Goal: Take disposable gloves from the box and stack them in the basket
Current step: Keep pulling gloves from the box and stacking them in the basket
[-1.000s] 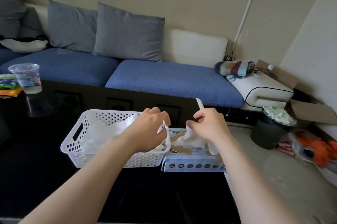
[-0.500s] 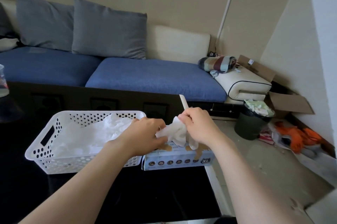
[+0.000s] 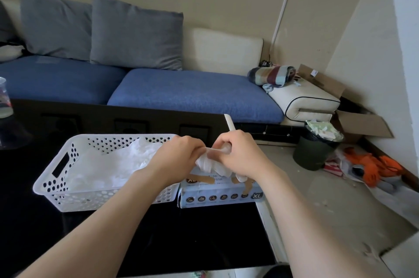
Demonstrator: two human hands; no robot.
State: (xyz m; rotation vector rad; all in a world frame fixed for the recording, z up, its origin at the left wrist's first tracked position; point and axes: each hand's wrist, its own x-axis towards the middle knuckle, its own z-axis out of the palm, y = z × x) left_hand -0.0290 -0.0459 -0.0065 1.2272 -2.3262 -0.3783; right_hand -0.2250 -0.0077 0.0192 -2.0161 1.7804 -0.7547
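Note:
A white perforated basket (image 3: 59, 189) stands on the black table and holds a loose pile of translucent white gloves (image 3: 108, 164). To its right sits the light blue glove box (image 3: 217, 198), marked XL. Above the box hangs a crumpled white glove (image 3: 210, 164), held between both hands. My left hand (image 3: 176, 155) pinches its left edge with curled fingers. My right hand (image 3: 238, 155) grips its upper right part; the glove's lower end droops toward the box top.
The glossy black table (image 3: 158, 237) ends just right of the box. A clear plastic cup (image 3: 4, 98) stands at far left. A blue sofa with grey cushions (image 3: 136, 35) lies behind. A dark bin (image 3: 315, 150), cardboard boxes and orange clutter are on the floor at right.
The view has swung right, so basket and box sit further left in frame. Both hands have come closer together on the glove and lifted it slightly above the box.

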